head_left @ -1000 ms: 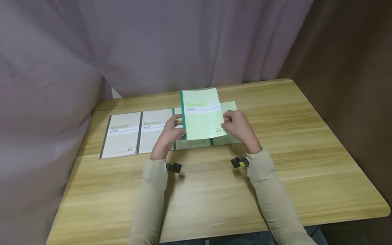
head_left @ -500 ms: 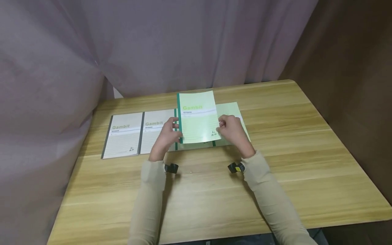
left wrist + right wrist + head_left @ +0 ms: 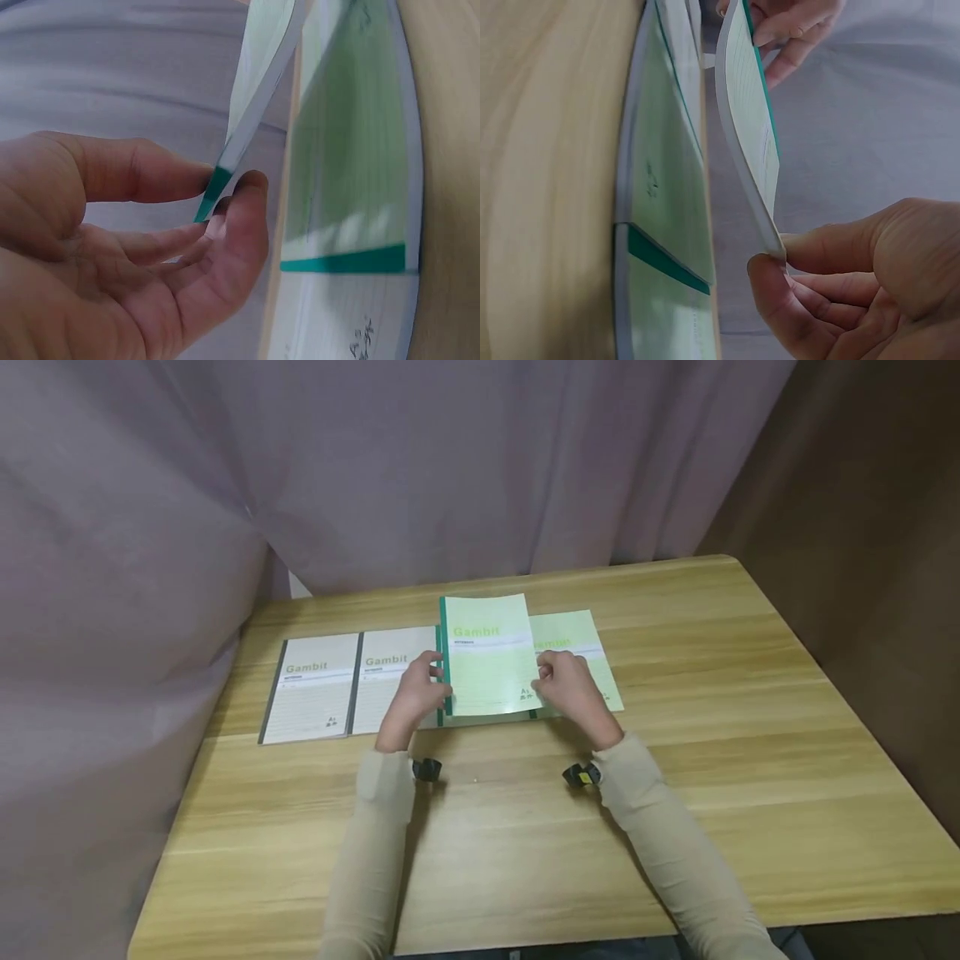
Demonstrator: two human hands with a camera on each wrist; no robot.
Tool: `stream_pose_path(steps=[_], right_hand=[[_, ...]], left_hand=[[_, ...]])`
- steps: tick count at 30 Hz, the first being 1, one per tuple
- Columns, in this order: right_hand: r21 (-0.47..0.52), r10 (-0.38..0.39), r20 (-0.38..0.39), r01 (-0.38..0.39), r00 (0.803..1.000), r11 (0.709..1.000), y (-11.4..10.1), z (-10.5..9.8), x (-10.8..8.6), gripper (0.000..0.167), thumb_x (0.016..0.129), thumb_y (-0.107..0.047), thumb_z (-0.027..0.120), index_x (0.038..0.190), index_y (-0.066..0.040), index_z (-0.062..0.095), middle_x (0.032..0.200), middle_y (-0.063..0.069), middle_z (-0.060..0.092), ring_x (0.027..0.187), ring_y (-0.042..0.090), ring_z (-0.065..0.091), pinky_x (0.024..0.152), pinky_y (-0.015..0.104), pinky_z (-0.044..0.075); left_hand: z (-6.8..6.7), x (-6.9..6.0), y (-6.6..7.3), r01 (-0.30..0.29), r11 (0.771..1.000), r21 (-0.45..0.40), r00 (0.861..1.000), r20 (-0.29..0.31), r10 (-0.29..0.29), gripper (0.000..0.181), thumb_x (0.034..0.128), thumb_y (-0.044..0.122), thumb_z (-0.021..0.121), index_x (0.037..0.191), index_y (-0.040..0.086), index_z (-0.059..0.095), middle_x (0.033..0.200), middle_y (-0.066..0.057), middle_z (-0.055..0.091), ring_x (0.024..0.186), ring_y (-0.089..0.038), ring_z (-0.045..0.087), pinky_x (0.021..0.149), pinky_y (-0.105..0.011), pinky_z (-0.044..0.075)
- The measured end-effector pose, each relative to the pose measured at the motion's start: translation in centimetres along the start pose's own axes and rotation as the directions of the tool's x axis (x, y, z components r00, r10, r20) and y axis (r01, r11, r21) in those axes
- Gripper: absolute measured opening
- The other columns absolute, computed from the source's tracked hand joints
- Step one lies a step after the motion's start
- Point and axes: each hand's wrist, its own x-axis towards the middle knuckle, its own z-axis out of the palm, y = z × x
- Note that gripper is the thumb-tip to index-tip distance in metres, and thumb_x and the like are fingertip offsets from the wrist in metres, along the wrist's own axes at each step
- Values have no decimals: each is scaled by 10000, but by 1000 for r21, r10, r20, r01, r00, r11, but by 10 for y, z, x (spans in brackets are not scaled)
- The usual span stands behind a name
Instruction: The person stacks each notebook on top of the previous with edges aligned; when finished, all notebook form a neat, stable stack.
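Pinching the green-spined edge of the held notebook (image 3: 491, 660) near its lower corner, the left hand (image 3: 416, 693) sets its thumb on the cover with the other fingers bent behind. Opposite, the right hand (image 3: 572, 693) pinches the unbound edge near the lower corner between thumb and forefinger, its remaining fingers curled beneath. Suspended between the two sets of fingers, the pale green cover, lettered "Gambit", faces up; the lower edge bows slightly, and a gap separates it from the row underneath. Below the fingers lies the covered green notebook (image 3: 345, 165), largely hidden in the head view; beneath and beyond the right fingers lies the right-hand green notebook (image 3: 579, 639). Left of the left fingers, the row continues with the nearer white notebook (image 3: 381, 689) and, farther out, the end white notebook (image 3: 313, 689), both dark-spined. Behind the fingers, toward the person, come the left wrist camera (image 3: 427, 770), the right wrist camera (image 3: 582, 775) and beige sleeves (image 3: 375, 852). Wood-grain tabletop (image 3: 750, 735) extends around and below the fingers; beyond its far edge hangs a greyish-mauve curtain (image 3: 390, 468).
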Motion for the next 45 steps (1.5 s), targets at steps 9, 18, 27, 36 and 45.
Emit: stream_pose_path(steps=[9, 18, 27, 36, 45], right_hand=[[0, 34, 32, -34, 999, 999, 2, 12, 0, 88, 833, 51, 706, 864, 65, 625, 812, 144, 654, 744, 278, 584, 757, 440, 539], [0, 37, 74, -37, 997, 999, 6, 21, 1, 82, 856, 32, 701, 860, 43, 619, 842, 156, 663, 728, 269, 586, 737, 441, 546], [-14, 28, 89, -27, 996, 1000, 12, 31, 2, 177, 882, 12, 702, 790, -23, 555, 802, 121, 642, 661, 220, 549, 659, 367, 523], [-31, 47, 106, -44, 993, 999, 17, 35, 5, 259, 900, -11, 677, 743, -70, 480, 664, 49, 511, 579, 182, 440, 561, 321, 409], [-55, 73, 130, -67, 989, 996, 16, 37, 5, 178, 922, -33, 665, 792, -44, 544, 726, 74, 538, 647, 216, 477, 579, 329, 418]], left_hand=[[0, 4, -12, 38, 996, 78, 999, -14, -37, 628, 850, -90, 574, 1460, -66, 426, 1186, -199, 571, 851, -258, 623, 682, -302, 578], [2, 14, -18, 78, 981, 178, 997, -14, -77, 588, 845, -59, 549, 1428, -66, 468, 1234, -219, 583, 1049, -326, 602, 818, -379, 555], [4, 18, -25, 115, 969, 220, 993, 6, -119, 558, 890, -18, 541, 1441, -54, 460, 1348, -255, 564, 1210, -365, 563, 967, -438, 514], [6, 18, -27, 75, 969, 237, 997, 2, -78, 338, 925, 44, 516, 1243, -57, 567, 1122, -201, 614, 951, -285, 576, 798, -362, 510], [9, 20, -29, 41, 962, 269, 999, -27, -35, 163, 932, 46, 514, 790, 67, 436, 712, -41, 365, 641, -195, 402, 557, -277, 354]])
